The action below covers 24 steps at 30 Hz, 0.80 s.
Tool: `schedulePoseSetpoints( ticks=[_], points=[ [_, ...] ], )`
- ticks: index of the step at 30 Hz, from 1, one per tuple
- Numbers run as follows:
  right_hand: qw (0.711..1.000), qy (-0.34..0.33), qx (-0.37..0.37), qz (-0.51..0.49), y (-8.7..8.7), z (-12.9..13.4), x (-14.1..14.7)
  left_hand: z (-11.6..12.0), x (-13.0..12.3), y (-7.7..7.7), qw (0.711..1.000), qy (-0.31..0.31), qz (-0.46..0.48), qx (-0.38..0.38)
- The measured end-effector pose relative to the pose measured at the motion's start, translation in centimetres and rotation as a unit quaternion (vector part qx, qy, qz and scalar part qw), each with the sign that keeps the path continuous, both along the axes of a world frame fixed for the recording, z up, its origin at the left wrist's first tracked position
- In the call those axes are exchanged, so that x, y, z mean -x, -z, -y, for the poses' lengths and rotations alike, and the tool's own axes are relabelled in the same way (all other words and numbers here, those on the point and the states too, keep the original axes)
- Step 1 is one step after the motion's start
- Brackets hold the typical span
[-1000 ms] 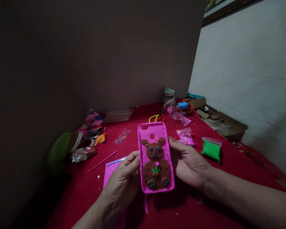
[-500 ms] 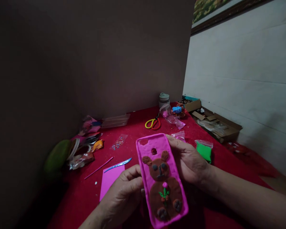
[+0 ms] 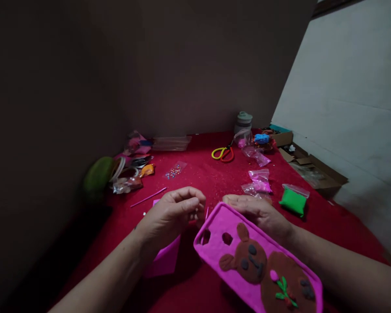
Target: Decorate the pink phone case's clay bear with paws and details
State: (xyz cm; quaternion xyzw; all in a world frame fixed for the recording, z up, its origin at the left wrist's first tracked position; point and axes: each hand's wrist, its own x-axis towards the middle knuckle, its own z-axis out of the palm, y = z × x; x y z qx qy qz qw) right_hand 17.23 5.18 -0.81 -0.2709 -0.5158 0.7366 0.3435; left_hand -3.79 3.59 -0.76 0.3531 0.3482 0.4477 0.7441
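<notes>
A pink phone case [image 3: 215, 243] with a brown clay bear on it, which carries a pink flower with green leaves, is tilted and turned toward the lower right. My right hand [image 3: 263, 215] grips it along its far long edge, the fingers partly hidden behind it. Just left of the case's top end is my left hand [image 3: 179, 206], apart from it, with curled fingers; whatever they may hold is hidden. Under the left forearm lies a pink sheet [image 3: 166, 261]. A thin pink stick [image 3: 149, 197] rests on the red cloth beyond that hand.
Yellow-and-red-handled scissors [image 3: 223, 154] lie farther back. A rhinestone sheet [image 3: 175, 171], an orange packet [image 3: 147, 170] and white rings [image 3: 119, 168] are to the left. Pink clay bags [image 3: 260, 181] and a green one [image 3: 293, 200] lie right; a bottle [image 3: 243, 122] and cardboard boxes [image 3: 327, 174] stand behind.
My left hand has let go of the case and moved up. The case has swung toward the lower right in my right hand. The blue knife is out of sight. The view has shifted.
</notes>
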Motion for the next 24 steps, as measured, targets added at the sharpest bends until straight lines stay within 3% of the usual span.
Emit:
schedulePoseSetpoints(
  ticks=[10, 24],
  points=[
    [0.992, -0.067, 0.108, 0.025, 1.0, 0.3, 0.5, 1.2, -1.2, 0.2, 0.998, 0.052, 0.001, 0.047],
    [0.976, -0.061, 0.209, -0.008, 1.9, 0.9, 0.6, 1.9, -2.0, 0.2, 0.995, 0.053, 0.013, 0.084]
  ],
)
